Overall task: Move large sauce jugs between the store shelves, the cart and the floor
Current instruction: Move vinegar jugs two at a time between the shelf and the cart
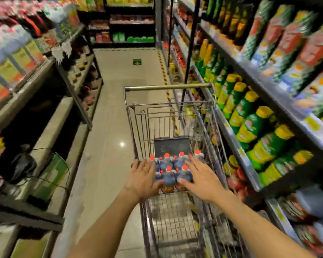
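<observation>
At nine o'clock the left-hand shelves [50, 116] run up the aisle, their goods smeared by blur; a green box [50, 174] and a dark bag [22, 167] sit on a lower ledge at about eight o'clock. The pale tiled floor [110, 101] fills the middle, with a small green sign [137, 62] on it toward twelve o'clock.

The left hand [143, 176] reaches forward just below centre, fingers spread wide and straight, holding nothing; it hangs over the left rim of the cart [175, 220]. Whether it touches the rim cannot be told.

Just right of it, the jugs [169, 175] stand clustered upright in the cart's basket, dark bodies with orange caps, between the two hands. The cart's handle bar [168, 87] lies beyond them, toward twelve o'clock.

The right hand [203, 180] is likewise spread flat and empty, over the right side of the cluster.

From one to four o'clock the right-hand shelves [265, 84] carry rows of green bottles with yellow caps [250, 118], close beside the cart.
</observation>
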The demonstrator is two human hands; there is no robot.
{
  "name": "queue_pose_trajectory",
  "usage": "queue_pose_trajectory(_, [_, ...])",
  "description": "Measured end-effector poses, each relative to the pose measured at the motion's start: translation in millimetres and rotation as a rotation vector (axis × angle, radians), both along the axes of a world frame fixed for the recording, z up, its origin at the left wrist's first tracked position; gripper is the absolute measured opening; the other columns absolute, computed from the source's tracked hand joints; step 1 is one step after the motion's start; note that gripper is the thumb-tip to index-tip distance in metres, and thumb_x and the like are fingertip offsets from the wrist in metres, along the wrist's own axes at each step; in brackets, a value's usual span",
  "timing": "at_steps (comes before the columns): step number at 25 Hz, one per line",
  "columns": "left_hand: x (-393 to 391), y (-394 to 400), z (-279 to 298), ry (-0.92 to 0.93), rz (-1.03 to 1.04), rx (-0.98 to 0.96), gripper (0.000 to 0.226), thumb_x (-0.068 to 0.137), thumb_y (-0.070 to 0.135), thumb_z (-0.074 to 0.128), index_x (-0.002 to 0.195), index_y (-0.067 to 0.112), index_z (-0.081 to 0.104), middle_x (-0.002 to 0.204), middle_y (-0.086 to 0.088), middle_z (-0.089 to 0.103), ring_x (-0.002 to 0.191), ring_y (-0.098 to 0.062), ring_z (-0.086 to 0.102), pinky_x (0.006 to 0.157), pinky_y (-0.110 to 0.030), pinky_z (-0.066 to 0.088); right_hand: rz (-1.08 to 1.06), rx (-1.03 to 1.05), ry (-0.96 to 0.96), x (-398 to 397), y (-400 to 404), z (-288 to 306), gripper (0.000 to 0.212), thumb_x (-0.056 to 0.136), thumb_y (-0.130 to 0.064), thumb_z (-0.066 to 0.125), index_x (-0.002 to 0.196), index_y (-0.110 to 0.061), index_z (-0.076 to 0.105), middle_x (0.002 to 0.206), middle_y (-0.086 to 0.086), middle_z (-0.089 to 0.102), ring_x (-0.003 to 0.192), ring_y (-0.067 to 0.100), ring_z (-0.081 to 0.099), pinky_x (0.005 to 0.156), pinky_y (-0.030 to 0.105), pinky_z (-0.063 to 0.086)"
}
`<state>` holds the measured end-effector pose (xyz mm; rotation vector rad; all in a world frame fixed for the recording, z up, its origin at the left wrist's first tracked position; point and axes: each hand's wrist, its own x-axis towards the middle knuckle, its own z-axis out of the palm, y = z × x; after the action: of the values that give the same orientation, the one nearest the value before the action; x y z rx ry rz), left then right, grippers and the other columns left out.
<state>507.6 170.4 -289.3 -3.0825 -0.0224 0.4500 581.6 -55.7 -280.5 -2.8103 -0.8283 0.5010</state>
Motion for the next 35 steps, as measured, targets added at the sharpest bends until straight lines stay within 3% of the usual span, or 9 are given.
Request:
queue_pose_trajectory(3, [37.8, 2.9, -55.0, 0.102, 0.024, 0.016, 0.089, 0.094, 0.069, 0.012, 0.162, 0.011, 0.006, 0.171, -0.008, 0.007, 0.158, -0.025, 0.004, 0.127, -0.047, 0.000, 0.039, -0.018, 0.075, 41.3, 23.2, -62.3, 0.105, 0.082, -0.085, 0.019, 0.163, -0.019, 0.009, 0.172, 0.006, 0.006, 0.158, 0.022, 0.007, 0.125, 0.036, 0.008])
queue_pose_trajectory(7, [72.4, 16.1, -118.9, 0.198, -0.048, 0.113, 0.081, 0.101, 0.050, 0.039, 0.161, 0.006, 0.006, 0.170, -0.012, 0.001, 0.158, -0.027, 0.002, 0.126, -0.048, 0.003, 0.106, -0.039, 0.109, 78.0, 47.9, -143.9, 0.096, 0.093, -0.076, 0.036, 0.163, -0.015, 0.011, 0.171, 0.012, 0.010, 0.158, 0.025, 0.011, 0.125, 0.036, 0.008])
queue_pose_trajectory(10, [102.4, 17.0, -153.7, 0.217, -0.064, 0.180, 0.072, 0.101, 0.043, 0.046, 0.156, 0.005, 0.021, 0.166, -0.016, 0.020, 0.154, -0.032, 0.020, 0.125, -0.051, 0.011, 0.105, -0.017, 0.110, 96.1, 61.8, -188.0, 0.084, 0.100, -0.058, 0.048, 0.162, -0.012, 0.013, 0.170, 0.013, 0.013, 0.156, 0.026, 0.016, 0.123, 0.034, 0.010])
queue_pose_trajectory(12, [120.7, 16.1, -173.8, 0.229, -0.059, 0.169, 0.058, 0.098, 0.035, 0.056, 0.146, 0.008, 0.039, 0.154, -0.015, 0.041, 0.143, -0.032, 0.039, 0.119, -0.051, 0.026, 0.118, 0.019, 0.125, 104.0, 70.0, -210.8, 0.077, 0.101, -0.048, 0.054, 0.160, -0.010, 0.022, 0.168, 0.014, 0.022, 0.154, 0.028, 0.023, 0.121, 0.034, 0.015])
queue_pose_trajectory(15, [137.0, 17.6, -193.7, 0.229, -0.040, 0.107, 0.038, 0.099, 0.026, 0.059, 0.135, 0.012, 0.057, 0.139, -0.013, 0.056, 0.130, -0.034, 0.054, 0.104, -0.046, 0.044, 0.135, 0.039, 0.112, 107.6, 76.7, -239.7, 0.062, 0.098, -0.032, 0.063, 0.149, -0.006, 0.040, 0.150, 0.019, 0.045, 0.138, 0.036, 0.043, 0.109, 0.044, 0.036])
queue_pose_trajectory(17, [135.7, 16.5, -201.4, 0.261, -0.004, 0.032, 0.035, 0.098, 0.018, 0.059, 0.131, 0.006, 0.058, 0.133, -0.020, 0.059, 0.125, -0.041, 0.056, 0.098, -0.048, 0.048, 0.129, 0.033, 0.076, 107.6, 80.5, -250.9, 0.054, 0.093, -0.021, 0.066, 0.141, -0.007, 0.046, 0.134, 0.020, 0.051, 0.125, 0.041, 0.051, 0.093, 0.050, 0.044])
queue_pose_trajectory(21, [128.8, 10.8, -207.0, 0.244, 0.033, -0.051, 0.039, 0.089, 0.011, 0.068, 0.126, 0.004, 0.058, 0.125, -0.019, 0.063, 0.117, -0.039, 0.062, 0.093, -0.046, 0.051, 0.113, 0.042, -0.028, 102.2, 80.9, -255.9, 0.036, 0.092, -0.011, 0.062, 0.128, -0.009, 0.055, 0.119, 0.020, 0.055, 0.112, 0.042, 0.055, 0.074, 0.048, 0.041])
queue_pose_trajectory(30, [115.0, -0.2, -202.8, 0.239, -0.112, -0.135, 0.033, 0.090, 0.023, 0.065, 0.115, 0.002, 0.062, 0.116, -0.022, 0.064, 0.107, -0.046, 0.063, 0.087, -0.053, 0.055, -0.022, 0.251, 0.010, 63.3, 35.8, -244.9, 0.029, 0.091, -0.010, 0.066, 0.119, -0.011, 0.063, 0.113, 0.014, 0.057, 0.103, 0.041, 0.058, 0.081, 0.046, 0.046])
queue_pose_trajectory(35, [108.3, -30.7, -201.2, 0.270, -0.185, -0.192, 0.034, 0.092, 0.030, 0.062, 0.116, 0.006, 0.060, 0.121, -0.020, 0.061, 0.112, -0.044, 0.061, 0.089, -0.047, 0.052, -0.159, 0.293, 0.079, 48.3, -8.4, -236.8, 0.034, 0.081, -0.007, 0.076, 0.114, -0.012, 0.070, 0.107, 0.011, 0.062, 0.105, 0.034, 0.059, 0.089, 0.034, 0.038])
